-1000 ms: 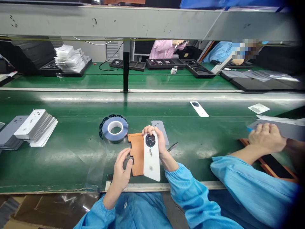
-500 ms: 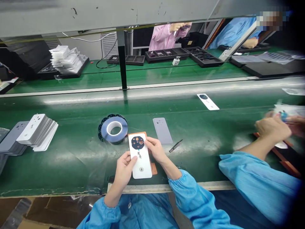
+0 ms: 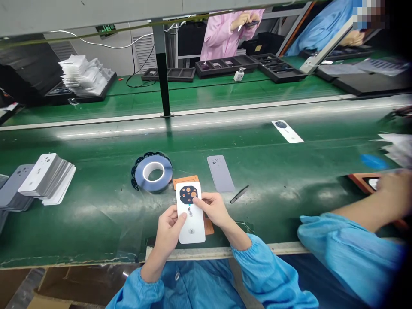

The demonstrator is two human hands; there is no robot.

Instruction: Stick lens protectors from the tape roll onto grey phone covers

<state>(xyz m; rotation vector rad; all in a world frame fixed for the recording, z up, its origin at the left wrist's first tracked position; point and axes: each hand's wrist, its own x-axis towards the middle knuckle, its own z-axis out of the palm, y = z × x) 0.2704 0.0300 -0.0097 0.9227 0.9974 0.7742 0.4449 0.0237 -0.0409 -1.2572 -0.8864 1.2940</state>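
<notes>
Both of my hands hold a white phone back panel [image 3: 192,227] near the bench's front edge. It carries a black camera-area sticker with round holes at its top and dark lettering below. My left hand [image 3: 168,229] grips the left side, thumb on the face. My right hand [image 3: 215,209] holds the upper right side, its thumb on the sticker's lower edge. Under and behind the panel lies an orange fixture [image 3: 186,180], mostly covered. A roll of blue tape [image 3: 141,171] with black stickers round its edge lies to the left. Tweezers [image 3: 240,194] and a grey panel [image 3: 221,174] lie to the right.
Stacked white panels [image 3: 43,176] and grey panels [image 3: 16,186] lie far left. Another white panel [image 3: 287,131] lies on the right. A co-worker's arm [image 3: 357,214] reaches over an orange-edged fixture [image 3: 357,182]. Black trays [image 3: 222,66] stand behind a metal post [image 3: 163,81].
My right thumb has moved down from the sticker's right edge to its lower edge. The panel has shifted slightly down, baring more of the orange fixture. The co-worker's hand has moved right.
</notes>
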